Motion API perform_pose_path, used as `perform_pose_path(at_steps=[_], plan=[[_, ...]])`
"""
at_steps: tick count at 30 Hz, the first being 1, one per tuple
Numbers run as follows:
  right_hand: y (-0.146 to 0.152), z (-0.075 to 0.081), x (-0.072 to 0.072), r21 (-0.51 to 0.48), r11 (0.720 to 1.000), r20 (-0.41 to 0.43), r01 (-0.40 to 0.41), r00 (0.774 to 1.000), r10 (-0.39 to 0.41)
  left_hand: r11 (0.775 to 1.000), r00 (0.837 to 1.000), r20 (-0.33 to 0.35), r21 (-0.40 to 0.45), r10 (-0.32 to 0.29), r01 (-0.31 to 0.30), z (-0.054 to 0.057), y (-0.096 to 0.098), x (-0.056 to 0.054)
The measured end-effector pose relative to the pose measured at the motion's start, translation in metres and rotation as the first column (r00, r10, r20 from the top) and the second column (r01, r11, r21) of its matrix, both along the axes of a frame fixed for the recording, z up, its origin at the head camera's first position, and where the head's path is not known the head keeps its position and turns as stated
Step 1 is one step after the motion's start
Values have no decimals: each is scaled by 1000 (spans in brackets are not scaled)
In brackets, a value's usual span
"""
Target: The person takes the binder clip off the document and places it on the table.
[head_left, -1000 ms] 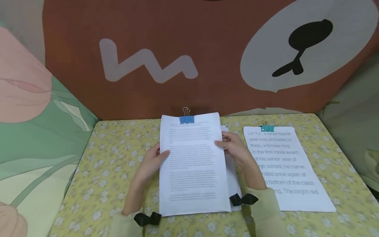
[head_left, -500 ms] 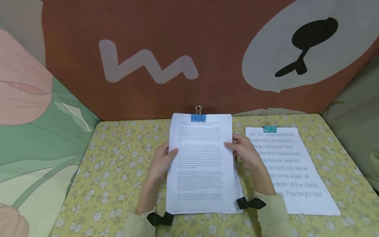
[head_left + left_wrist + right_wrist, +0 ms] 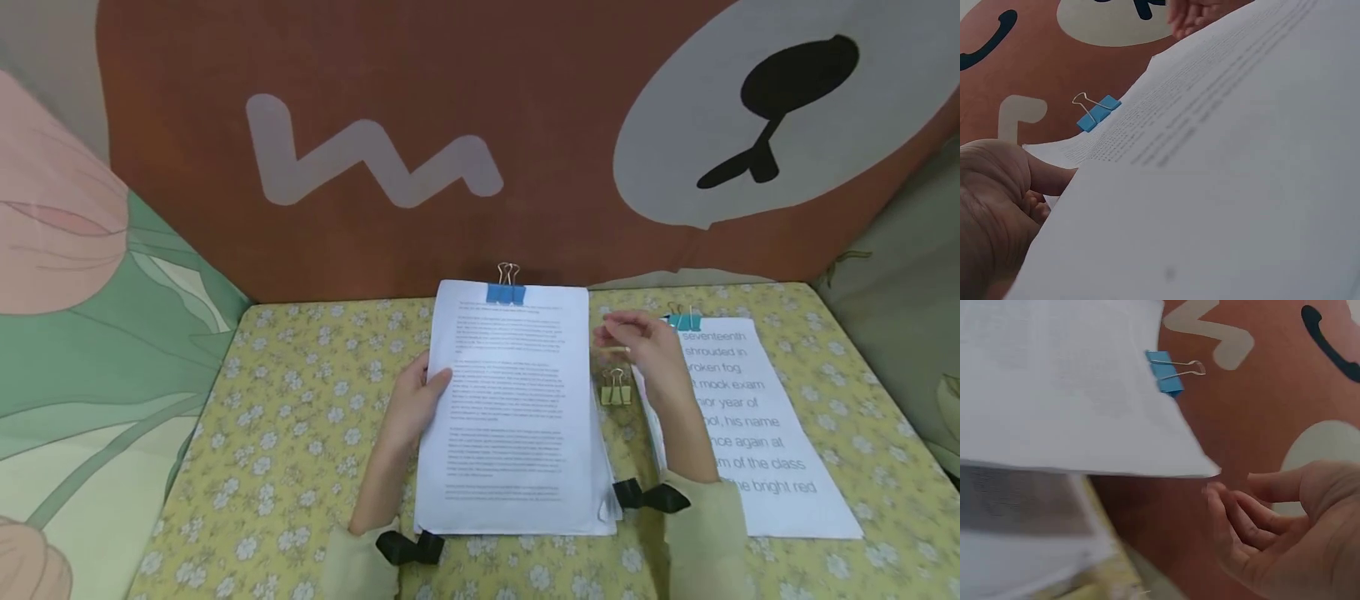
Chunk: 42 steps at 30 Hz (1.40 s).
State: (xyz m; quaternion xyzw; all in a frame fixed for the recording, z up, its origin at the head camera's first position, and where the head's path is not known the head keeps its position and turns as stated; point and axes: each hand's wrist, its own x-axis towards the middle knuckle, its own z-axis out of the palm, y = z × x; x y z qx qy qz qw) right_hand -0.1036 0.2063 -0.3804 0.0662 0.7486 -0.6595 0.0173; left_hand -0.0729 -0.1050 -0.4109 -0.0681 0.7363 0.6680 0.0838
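A stack of white pages [image 3: 510, 408], closely printed in small grey lines, stands before me at the middle of the table [image 3: 292, 442], its face toward me and a blue binder clip [image 3: 506, 293] with upright silver handles on its top edge. My left grip [image 3: 415, 396] pinches the stack's left edge, thumb on the printed face; the left wrist view adds curled fingers at that edge and the bend of the page's top corner. My right grip [image 3: 648, 346] holds nothing, its fingers loosely bent and the thumb apart, just off the stack's right edge. Only the right wrist view shows the gap beneath the raised stack, with lower papers [image 3: 1016, 509] lying in shadow under it. The head view alone shows a yellow clip [image 3: 617, 393] in the narrow strip between the stack and a large-print sheet [image 3: 783, 467] to the right, which has a teal clip [image 3: 686, 322] on top and is partly covered by my right forearm. A wide stretch of yellow flowered cloth [image 3: 247, 500] lies left of my left arm. Beyond the table's far edge rises a brown wall [image 3: 540, 233].
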Motion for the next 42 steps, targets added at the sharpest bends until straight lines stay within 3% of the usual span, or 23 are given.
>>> perform_pose_path(at_steps=[4, 7, 11, 14, 19, 25, 35, 42], plan=[[-3, 30, -12, 140, 989, -153, 41, 988, -19, 1000, 1000, -8, 2, -7, 7, 2, -1, 0], [-10, 49, -26, 225, 974, -219, 11, 975, 39, 1000, 1000, -10, 5, -8, 8, 2, -1, 1], [-21, 65, -44, 322, 944, -203, -78, 968, 149, 1000, 999, -31, 17, -21, 21, 0, -2, 1], [-31, 71, -56, 398, 905, -148, -151, 963, 226, 999, 999, -35, 32, -28, 29, 0, -2, 1], [-49, 71, -74, 470, 847, -68, -248, 947, 315, 998, 999, -29, 48, -31, 33, 1, -1, 1], [-61, 66, -85, 476, 816, -6, -328, 926, 376, 998, 999, -26, 58, -38, 39, 2, -1, 2], [-68, 59, -88, 423, 778, 41, -465, 867, 496, 998, 999, -33, 45, -36, 38, 3, -1, 2], [-66, 53, -92, 364, 791, 41, -492, 857, 514, 998, 999, -28, 46, -41, 42, 3, -2, 2]])
